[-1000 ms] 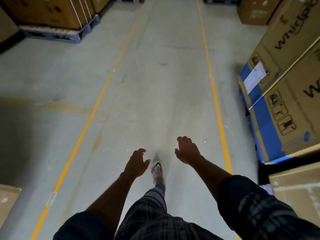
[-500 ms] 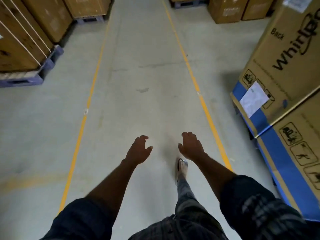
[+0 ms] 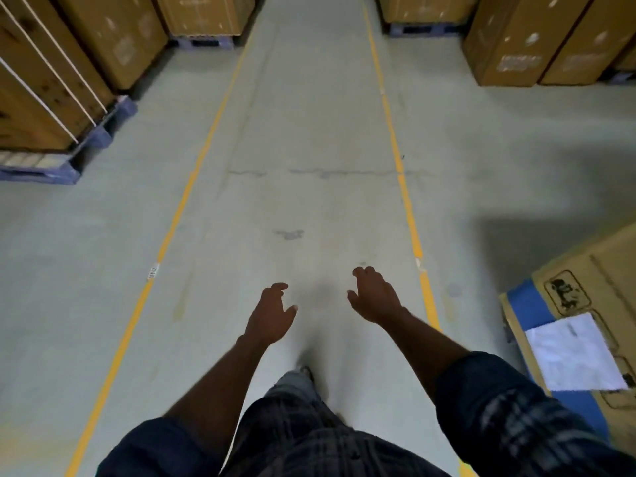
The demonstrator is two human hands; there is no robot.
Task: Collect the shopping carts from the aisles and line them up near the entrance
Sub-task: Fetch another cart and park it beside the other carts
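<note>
No shopping cart shows in the head view. My left hand [image 3: 272,313] and my right hand [image 3: 373,296] are held out in front of me over the grey concrete floor, palms down, fingers loosely curled, holding nothing. Both forearms reach out of dark checked sleeves. I stand in an aisle marked by two yellow floor lines, the left line [image 3: 179,215] and the right line [image 3: 406,197]. One foot [image 3: 306,371] shows just below my hands.
Cardboard boxes on blue pallets [image 3: 62,166] stand at the left. More tall boxes [image 3: 516,39] line the far right. A large carton with a blue band and a white sheet [image 3: 571,352] stands close at my right. The aisle floor [image 3: 316,132] runs ahead between the lines.
I have walked forward along the aisle: the big carton on the right slid back and down in view, and the far boxes came nearer. Both hands stay out in front, holding nothing.
</note>
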